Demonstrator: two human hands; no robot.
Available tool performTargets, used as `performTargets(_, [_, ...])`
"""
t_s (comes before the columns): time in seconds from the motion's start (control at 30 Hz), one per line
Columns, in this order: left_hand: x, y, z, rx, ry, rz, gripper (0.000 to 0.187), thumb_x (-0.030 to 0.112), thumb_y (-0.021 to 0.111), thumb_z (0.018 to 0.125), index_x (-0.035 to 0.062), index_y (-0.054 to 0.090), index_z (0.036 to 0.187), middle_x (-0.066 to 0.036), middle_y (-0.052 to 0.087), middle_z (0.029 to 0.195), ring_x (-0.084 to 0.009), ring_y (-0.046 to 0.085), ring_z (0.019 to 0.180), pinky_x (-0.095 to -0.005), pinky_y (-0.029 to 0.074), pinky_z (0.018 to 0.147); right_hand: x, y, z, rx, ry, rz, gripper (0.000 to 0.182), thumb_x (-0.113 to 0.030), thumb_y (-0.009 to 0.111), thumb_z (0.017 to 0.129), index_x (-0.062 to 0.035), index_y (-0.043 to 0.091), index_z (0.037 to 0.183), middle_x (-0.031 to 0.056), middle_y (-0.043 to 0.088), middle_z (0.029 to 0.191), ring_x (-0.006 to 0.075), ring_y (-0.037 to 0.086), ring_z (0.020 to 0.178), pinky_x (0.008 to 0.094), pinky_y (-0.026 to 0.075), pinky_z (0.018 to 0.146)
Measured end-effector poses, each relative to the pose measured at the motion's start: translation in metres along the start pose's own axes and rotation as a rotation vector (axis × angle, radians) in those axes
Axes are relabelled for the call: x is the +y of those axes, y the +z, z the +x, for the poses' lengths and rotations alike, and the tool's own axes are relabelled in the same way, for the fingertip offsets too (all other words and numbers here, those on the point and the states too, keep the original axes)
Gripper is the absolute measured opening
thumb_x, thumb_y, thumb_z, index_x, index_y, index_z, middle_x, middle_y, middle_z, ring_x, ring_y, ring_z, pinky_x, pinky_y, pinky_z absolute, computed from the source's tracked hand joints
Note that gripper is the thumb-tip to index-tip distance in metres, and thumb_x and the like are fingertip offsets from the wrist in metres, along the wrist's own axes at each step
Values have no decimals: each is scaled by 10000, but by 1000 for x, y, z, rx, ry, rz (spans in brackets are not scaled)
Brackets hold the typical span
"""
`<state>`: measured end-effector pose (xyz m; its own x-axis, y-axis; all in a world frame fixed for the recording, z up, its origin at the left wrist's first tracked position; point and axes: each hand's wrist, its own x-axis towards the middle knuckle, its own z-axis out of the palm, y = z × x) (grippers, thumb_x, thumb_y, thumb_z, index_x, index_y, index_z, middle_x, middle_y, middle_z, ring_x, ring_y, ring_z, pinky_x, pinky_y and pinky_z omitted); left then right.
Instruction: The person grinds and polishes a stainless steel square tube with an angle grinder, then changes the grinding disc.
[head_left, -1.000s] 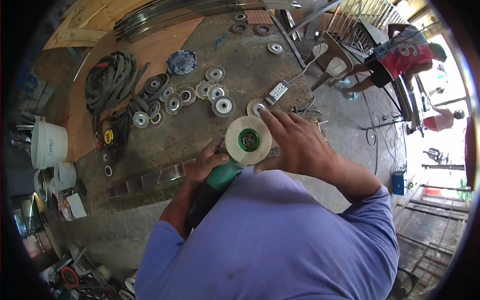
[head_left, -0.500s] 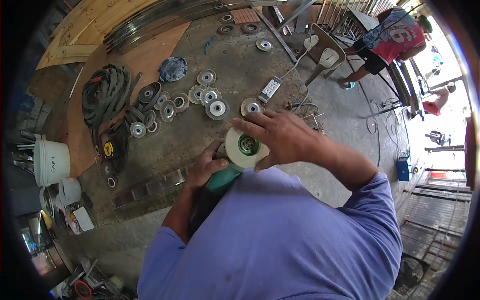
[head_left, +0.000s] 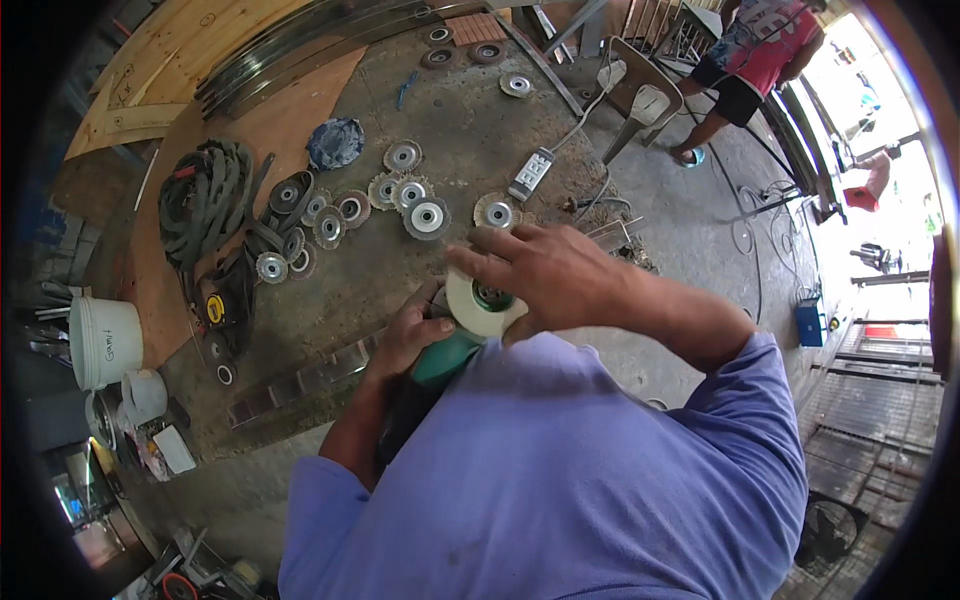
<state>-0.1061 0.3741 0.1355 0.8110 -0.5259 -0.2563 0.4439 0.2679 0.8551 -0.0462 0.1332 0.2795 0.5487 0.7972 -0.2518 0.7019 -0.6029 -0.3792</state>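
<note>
Close to my chest is a green grinder (head_left: 445,360) with a pale round disc (head_left: 470,308) facing up, a green centre showing in it. My left hand (head_left: 412,335) is wrapped round the grinder's body beside the disc. Over the disc lies my right hand (head_left: 545,275), its fingers curled on the far edge and the thumb on the near edge. Beyond my hands, several worn flap discs (head_left: 427,217) lie on the work surface, with a single one (head_left: 497,212) just past my right hand.
A power strip (head_left: 532,173), coiled straps (head_left: 205,195), a blue bundle (head_left: 337,144) and a tape measure (head_left: 215,309) lie on the surface. White buckets (head_left: 108,342) stand at the left. A plastic chair (head_left: 645,95) and a person (head_left: 765,45) are at the upper right.
The view has shifted slightly. My right hand has moved a little left over the disc and covers more of its centre. My left hand keeps its hold.
</note>
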Motion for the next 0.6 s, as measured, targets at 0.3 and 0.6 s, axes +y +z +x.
performTargets(0.3, [1,-4,1,42,14,9,732,310,750,800,6,457,1398,-111,586,1265,-198,572,1166,-346,448,1024,11,8,5,125,-68,-18,1053,-491,848,687,-55,380,1523,228,497,1436,377,654,1062,447,528,913])
performTargets(0.6, [40,17,-10,182,46,338,764,246,833,717,-6,483,1347,-122,591,1250,-218,576,1159,-355,458,1010,1,32,-16,224,72,99,1181,-594,806,743,48,219,1541,364,396,1451,489,601,1162,480,517,966])
